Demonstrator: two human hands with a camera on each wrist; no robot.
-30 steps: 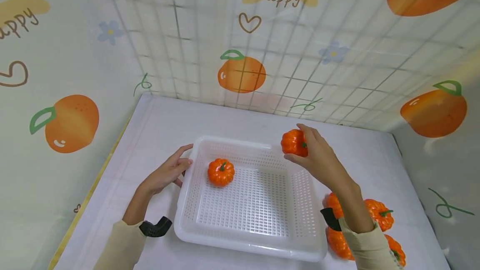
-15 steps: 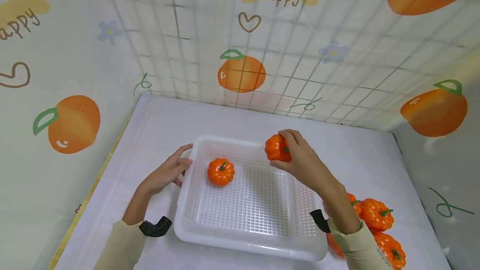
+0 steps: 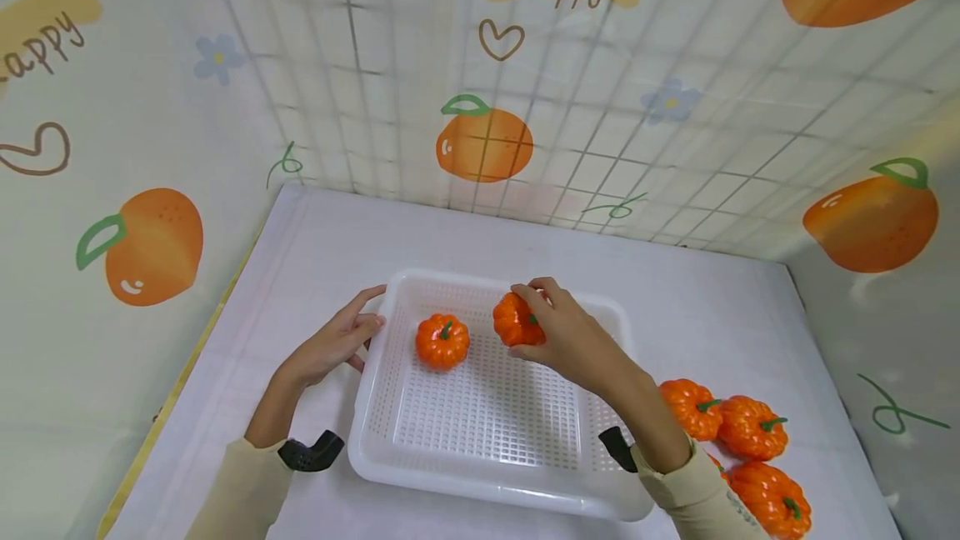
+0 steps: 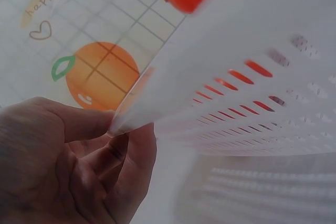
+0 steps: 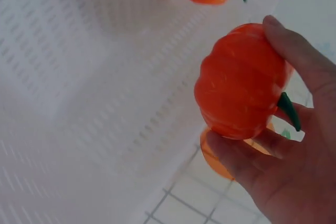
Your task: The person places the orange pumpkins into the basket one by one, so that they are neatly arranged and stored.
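A white perforated plastic basket (image 3: 487, 486) sits mid-table, with one small orange pumpkin (image 3: 442, 342) resting inside toward its left. My left hand (image 3: 333, 344) pinches the basket's left rim; in the left wrist view, the thumb lies over the rim and the fingers (image 4: 137, 169) curl beneath it. Over the back part of the basket, my right hand (image 3: 566, 332) holds a second orange pumpkin (image 3: 516, 320) between thumb and fingers. The right wrist view shows this held pumpkin (image 5: 241, 85) with its green stem turned toward the palm.
Several more orange pumpkins (image 3: 753, 427) lie on the white tablecloth (image 3: 720, 307) right of the basket, partly behind the right sleeve. Printed curtain-like walls (image 3: 360, 107) with fruit drawings enclose the table at the back and sides.
My right hand has carried its pumpkin leftward and lower, from the basket's back right corner to over its inside. The left hand stays on the rim.
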